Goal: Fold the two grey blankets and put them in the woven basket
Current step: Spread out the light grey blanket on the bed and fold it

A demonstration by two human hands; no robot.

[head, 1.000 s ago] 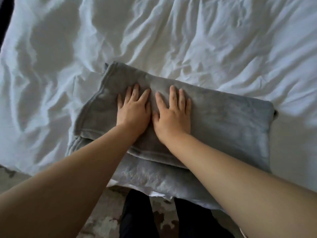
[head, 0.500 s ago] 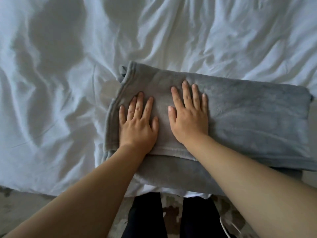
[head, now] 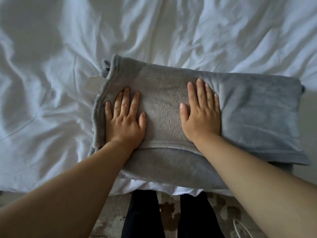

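A grey fleece blanket (head: 253, 114) lies folded in a long rectangle near the front edge of the bed. Its upper layer ends in a hemmed edge toward me, and a lower layer sticks out below it. My left hand (head: 124, 121) presses flat on the blanket's left end, fingers straight and slightly spread. My right hand (head: 201, 114) presses flat near the blanket's middle, fingers straight. Neither hand grips the cloth. I see no second blanket as a separate piece, and no woven basket is in view.
A rumpled white bed sheet (head: 51, 83) covers the bed all round the blanket. The bed's front edge runs below the blanket. Beneath it are my dark trouser legs (head: 142, 217), a patterned floor and a thin white cable (head: 241, 227).
My hands have slid apart across the blanket, the left toward its left end and the right toward the middle. The view has shifted a little.
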